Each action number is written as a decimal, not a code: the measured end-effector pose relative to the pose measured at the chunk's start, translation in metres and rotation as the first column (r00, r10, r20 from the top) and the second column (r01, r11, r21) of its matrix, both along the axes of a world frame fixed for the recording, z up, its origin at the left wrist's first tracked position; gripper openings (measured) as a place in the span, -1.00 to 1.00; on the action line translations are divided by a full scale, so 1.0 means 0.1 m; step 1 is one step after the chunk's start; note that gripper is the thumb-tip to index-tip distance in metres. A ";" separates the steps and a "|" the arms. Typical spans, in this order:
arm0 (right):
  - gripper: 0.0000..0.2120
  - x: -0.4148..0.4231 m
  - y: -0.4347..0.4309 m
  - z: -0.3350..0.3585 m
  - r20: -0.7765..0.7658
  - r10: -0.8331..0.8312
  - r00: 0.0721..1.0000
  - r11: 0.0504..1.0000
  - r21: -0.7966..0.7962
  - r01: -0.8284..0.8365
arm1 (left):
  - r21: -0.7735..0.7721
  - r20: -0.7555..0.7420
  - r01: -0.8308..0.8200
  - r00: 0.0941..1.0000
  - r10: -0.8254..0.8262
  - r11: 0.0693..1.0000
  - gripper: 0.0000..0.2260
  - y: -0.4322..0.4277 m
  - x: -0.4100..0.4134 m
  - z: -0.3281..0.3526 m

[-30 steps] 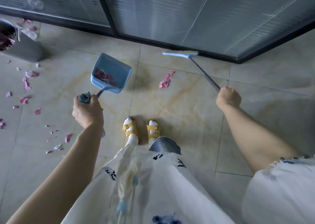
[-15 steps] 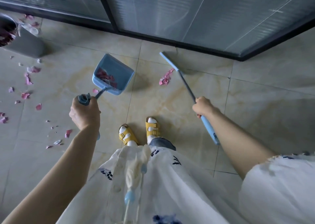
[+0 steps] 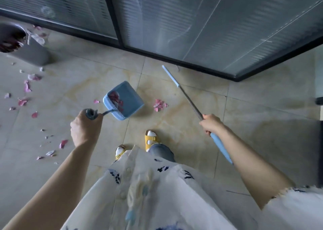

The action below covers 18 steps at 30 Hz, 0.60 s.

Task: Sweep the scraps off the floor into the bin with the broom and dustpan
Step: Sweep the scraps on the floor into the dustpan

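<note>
A beige tiled floor runs up to a glass partition. The left grip is clamped round the dustpan handle, the right grip round the broom shaft. Within the last second the dustpan, already holding scraps, has been brought just left of the pink pile, and the broom head swung from beyond the pile to its right. The pile seems set to be swept in. The bin stands far left of the pile.

We wore a white top w/ dark-blue print & pale buttons, frayed-edge R sleeve, blue jeans, yellow 2-strap sandals over white socks.
</note>
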State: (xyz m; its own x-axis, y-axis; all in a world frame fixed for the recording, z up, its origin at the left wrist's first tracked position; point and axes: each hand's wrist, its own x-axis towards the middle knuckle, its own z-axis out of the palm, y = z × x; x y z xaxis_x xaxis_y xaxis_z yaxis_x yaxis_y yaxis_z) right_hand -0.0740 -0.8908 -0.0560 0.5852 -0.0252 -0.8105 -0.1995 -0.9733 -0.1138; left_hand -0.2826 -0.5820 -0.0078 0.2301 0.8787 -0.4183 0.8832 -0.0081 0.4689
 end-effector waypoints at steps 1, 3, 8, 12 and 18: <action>-0.72 0.11 0.04 -0.05 0.036 -0.002 0.999 1.000 -0.019 0.003 | 0.006 -0.003 0.025 1.000 -0.025 1.000 -0.78 0.03 -0.05 0.01; -0.72 0.33 0.16 -0.20 0.076 -0.031 0.997 0.999 -0.037 0.034 | 0.016 -0.009 0.067 0.998 -0.067 0.998 -0.80 0.10 -0.15 0.01; -0.71 0.54 0.44 -0.62 0.092 -0.090 0.992 0.992 -0.082 0.098 | 0.035 -0.010 0.094 0.996 -0.093 0.995 -0.69 0.21 -0.39 -0.09; -0.87 0.30 0.56 -0.57 0.096 -0.032 0.995 0.995 -0.093 0.041 | 0.026 -0.003 0.038 0.999 -0.038 0.999 -0.66 0.22 -0.45 -0.19; -0.78 -0.24 0.29 -0.43 0.002 0.096 0.995 0.990 -0.100 -0.096 | -0.015 -0.009 0.029 1.000 -0.029 0.999 -0.70 0.36 -0.42 -0.17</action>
